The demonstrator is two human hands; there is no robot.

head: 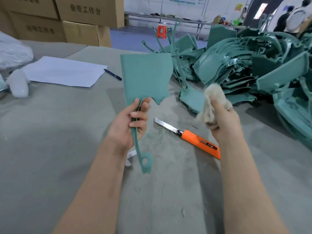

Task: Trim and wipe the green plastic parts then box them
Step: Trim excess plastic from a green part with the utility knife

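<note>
My left hand (130, 121) grips the thin stem of a green plastic part (146, 76) and holds it upright above the table, its flat panel on top and a ringed tab hanging below my wrist. A beige wiping rag (214, 100) is bunched in my right hand (222, 119), which is raised to the right of the part and apart from it. Between my hands an orange-handled utility knife (190, 135) lies on the table with its blade extended. A big heap of green plastic parts (253, 70) covers the table's right side.
The table has a grey cloth cover (50, 141). A white sheet of paper (65, 71) and a pen (112, 74) lie at back left, beside clear plastic bags (13, 53). Cardboard boxes (81, 21) are stacked behind. People stand far right at the back.
</note>
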